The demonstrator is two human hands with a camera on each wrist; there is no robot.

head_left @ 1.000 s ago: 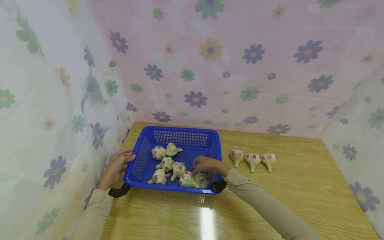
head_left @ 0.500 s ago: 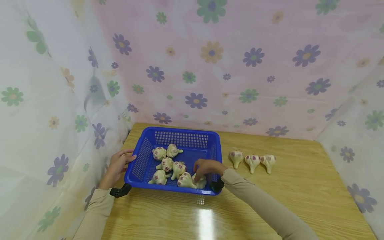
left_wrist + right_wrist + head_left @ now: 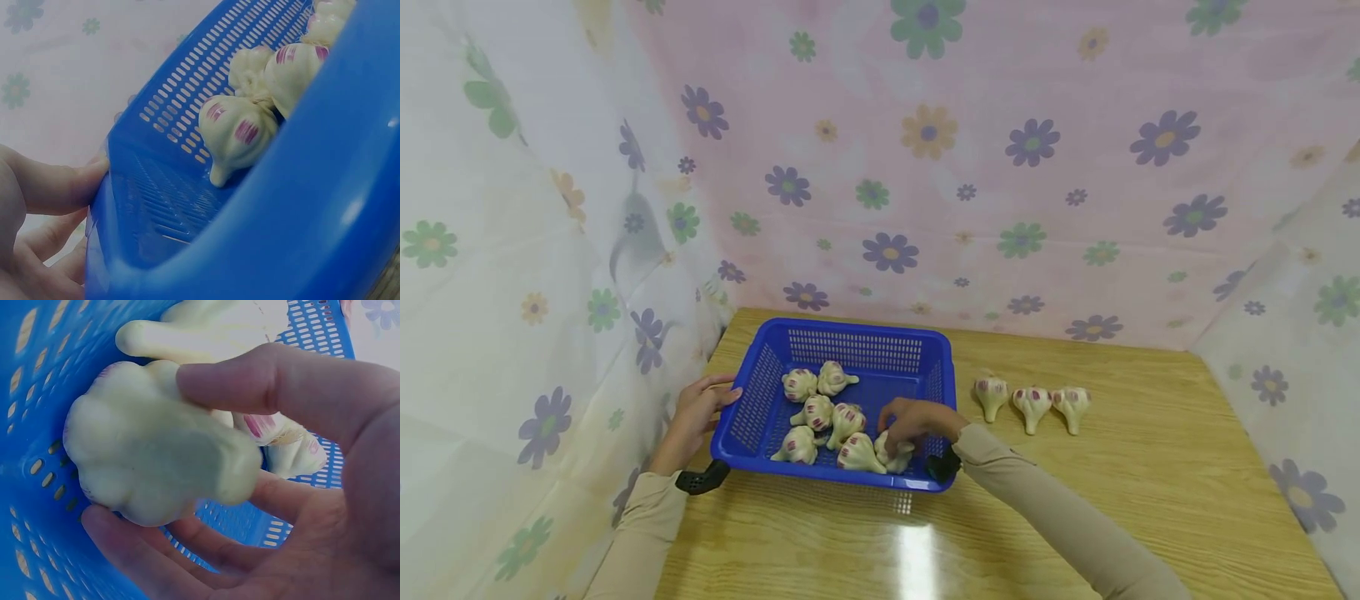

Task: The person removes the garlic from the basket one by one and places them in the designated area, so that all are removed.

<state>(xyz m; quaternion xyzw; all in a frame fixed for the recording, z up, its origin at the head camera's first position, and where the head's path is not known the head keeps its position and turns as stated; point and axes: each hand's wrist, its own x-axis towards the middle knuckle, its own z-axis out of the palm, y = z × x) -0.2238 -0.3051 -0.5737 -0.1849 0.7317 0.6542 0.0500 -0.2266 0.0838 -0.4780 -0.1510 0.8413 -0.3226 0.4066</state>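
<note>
A blue plastic basket (image 3: 857,324) with slotted walls holds several garlic bulbs (image 3: 847,422), white with purple patches. At its left end my left hand (image 3: 695,410) grips the rim; in the left wrist view the thumb (image 3: 65,186) presses the edge and the other fingers lie along the outside. My right hand (image 3: 919,418) reaches into the near right corner. There it holds one garlic bulb (image 3: 144,444) between thumb and fingers, low over the basket's floor, stem toward the palm. Close to its left lies another garlic bulb (image 3: 859,452).
Three garlic bulbs (image 3: 1032,403) lie in a row on the wooden table (image 3: 1150,467), right of the basket. Flowered cloth (image 3: 970,208) hangs behind the table and along both sides. A black wrist strap (image 3: 703,477) is near the basket's front left corner.
My right hand has shifted slightly left with its garlic bulb, lower toward the basket floor. The neighbouring bulb has moved a little left. My left hand stays on the rim.
</note>
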